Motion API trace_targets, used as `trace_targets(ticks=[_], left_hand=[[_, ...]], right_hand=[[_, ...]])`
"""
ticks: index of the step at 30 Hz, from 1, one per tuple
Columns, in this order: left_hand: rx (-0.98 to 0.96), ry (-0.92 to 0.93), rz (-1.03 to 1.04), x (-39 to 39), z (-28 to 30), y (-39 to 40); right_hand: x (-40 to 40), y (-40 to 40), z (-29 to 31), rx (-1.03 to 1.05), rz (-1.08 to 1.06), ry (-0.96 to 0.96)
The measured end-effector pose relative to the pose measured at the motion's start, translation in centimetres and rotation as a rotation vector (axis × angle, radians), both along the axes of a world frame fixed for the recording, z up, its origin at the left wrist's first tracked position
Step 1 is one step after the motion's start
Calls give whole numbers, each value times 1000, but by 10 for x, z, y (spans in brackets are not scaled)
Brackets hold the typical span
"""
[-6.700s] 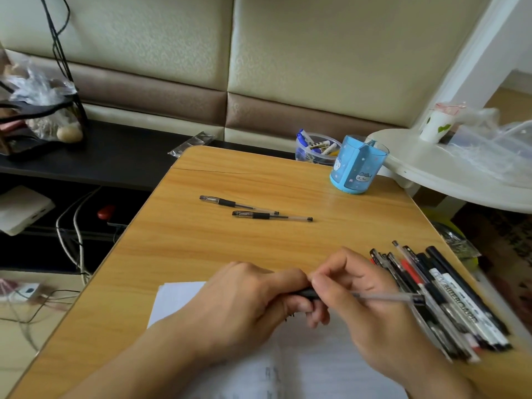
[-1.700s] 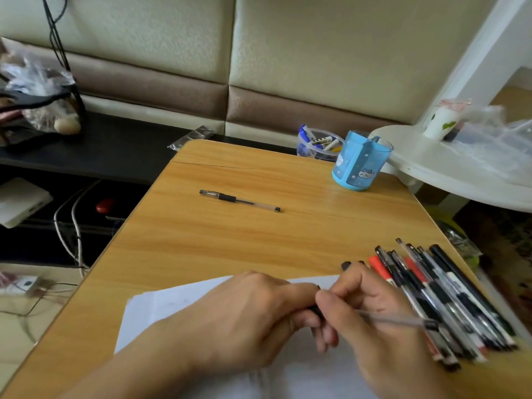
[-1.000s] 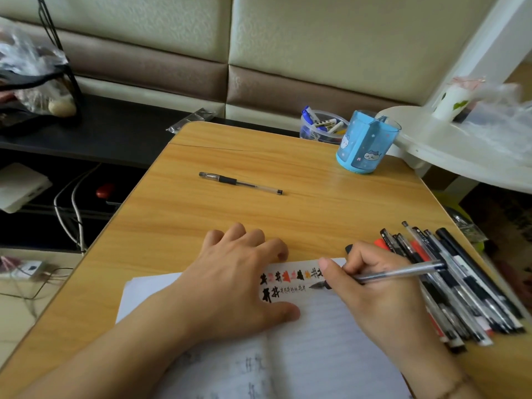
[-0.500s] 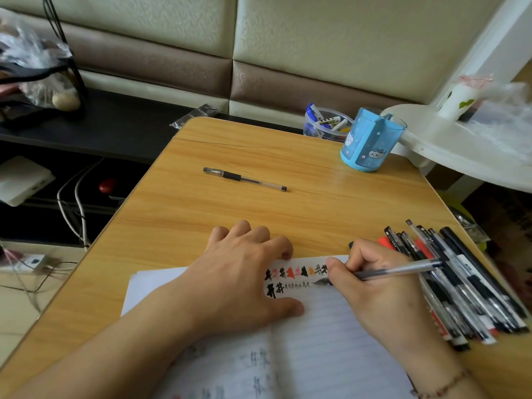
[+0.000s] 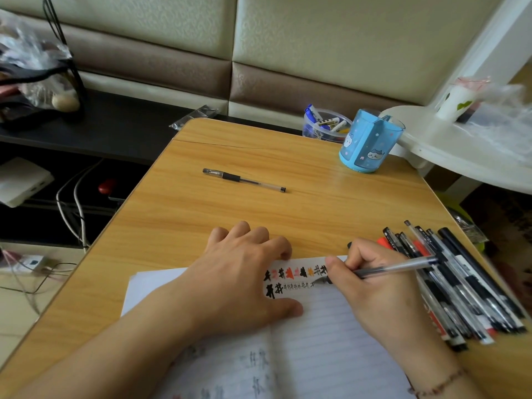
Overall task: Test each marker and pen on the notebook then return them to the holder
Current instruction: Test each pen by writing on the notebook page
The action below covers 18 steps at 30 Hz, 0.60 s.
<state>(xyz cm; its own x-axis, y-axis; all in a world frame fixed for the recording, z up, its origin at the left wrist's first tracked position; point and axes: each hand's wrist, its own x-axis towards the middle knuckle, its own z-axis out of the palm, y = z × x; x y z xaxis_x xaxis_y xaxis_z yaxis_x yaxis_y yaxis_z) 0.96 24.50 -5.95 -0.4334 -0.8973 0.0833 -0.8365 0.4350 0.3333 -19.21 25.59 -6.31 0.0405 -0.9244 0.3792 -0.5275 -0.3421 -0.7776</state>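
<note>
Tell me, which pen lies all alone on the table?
The black-gripped clear pen mid-table lies alone; the other pens are bunched at the right edge, and one is in the right hand.

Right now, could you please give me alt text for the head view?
A right hand writes with a clear pen on an open notebook that the left hand presses flat. A pile of pens lies right; a blue holder stands behind.

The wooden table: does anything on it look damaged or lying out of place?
Yes. A thin dark crack runs across the wooden table near its far edge. One black pen lies alone mid-table, apart from the pile of pens at the right and outside the blue holder.
</note>
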Motion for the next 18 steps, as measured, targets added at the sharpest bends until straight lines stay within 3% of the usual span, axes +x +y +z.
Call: trace_targets(ticks=[5, 13, 18], left_hand=[[-46, 19, -19, 1, 0, 2], [12, 463, -38, -2, -1, -7], [28, 528, -75, -3, 1, -6]], right_hand=[[0, 1, 2, 20, -3, -72], [0, 8, 16, 220, 134, -567], [-1, 9, 18, 231, 125, -602]])
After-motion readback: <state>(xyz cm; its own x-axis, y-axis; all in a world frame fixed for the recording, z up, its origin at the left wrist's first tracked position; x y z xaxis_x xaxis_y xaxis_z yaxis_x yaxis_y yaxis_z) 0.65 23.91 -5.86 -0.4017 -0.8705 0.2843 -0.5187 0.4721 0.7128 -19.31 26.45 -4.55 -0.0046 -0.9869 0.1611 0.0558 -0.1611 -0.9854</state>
